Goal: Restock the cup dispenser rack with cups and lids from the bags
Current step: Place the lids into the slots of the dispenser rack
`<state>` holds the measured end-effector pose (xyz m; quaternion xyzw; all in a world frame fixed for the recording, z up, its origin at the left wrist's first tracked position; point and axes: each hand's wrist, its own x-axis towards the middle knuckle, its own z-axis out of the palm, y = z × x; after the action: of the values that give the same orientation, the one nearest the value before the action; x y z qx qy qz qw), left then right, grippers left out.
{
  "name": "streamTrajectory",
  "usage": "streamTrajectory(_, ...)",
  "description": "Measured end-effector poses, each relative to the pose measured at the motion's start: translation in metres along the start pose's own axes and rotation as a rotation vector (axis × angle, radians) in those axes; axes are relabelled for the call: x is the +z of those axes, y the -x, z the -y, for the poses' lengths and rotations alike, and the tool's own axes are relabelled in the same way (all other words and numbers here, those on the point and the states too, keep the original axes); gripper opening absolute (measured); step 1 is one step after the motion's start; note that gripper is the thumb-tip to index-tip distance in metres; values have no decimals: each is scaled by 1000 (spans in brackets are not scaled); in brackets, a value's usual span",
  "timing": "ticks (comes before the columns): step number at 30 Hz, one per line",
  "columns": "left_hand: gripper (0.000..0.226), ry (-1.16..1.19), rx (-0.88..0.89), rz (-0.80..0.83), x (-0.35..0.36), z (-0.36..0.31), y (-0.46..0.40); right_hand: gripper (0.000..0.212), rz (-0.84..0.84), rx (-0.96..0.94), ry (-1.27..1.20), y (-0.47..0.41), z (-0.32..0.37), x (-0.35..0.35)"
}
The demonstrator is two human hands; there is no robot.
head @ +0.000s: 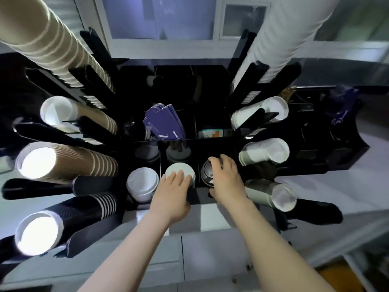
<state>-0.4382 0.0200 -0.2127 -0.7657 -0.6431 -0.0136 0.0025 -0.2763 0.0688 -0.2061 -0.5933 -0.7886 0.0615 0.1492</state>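
Observation:
A black cup dispenser rack [212, 142] fills the view from above. My left hand [171, 194] rests with straight fingers on a stack of white lids [179, 170] in a front middle slot. My right hand [226, 178] curls over a stack of black lids [207, 172] in the slot to its right. Another stack of white lids [142, 183] sits left of my left hand. Brown cup stacks [63, 161], a black cup stack [63, 224] and white cup stacks [265, 153] lie in the side holders.
Purple sleeves [164, 122] stand in a middle compartment behind the lids. A second black organiser [328, 127] stands at the right. The white counter [210, 220] runs under the rack, with cabinet doors below my arms.

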Motion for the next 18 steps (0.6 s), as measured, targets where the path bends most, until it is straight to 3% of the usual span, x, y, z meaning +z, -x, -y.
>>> streamTrajectory(8,74,154,40,15,8,11,1,67,149,-107,320,-4,-7,21)
streamTrajectory(14,77,180,22,-2,14,12,3,66,98,-70,135,9,-6,25)
streamTrajectory(18,83,138,28,6,17,9,5,72,154,-94,317,26,-7,33)
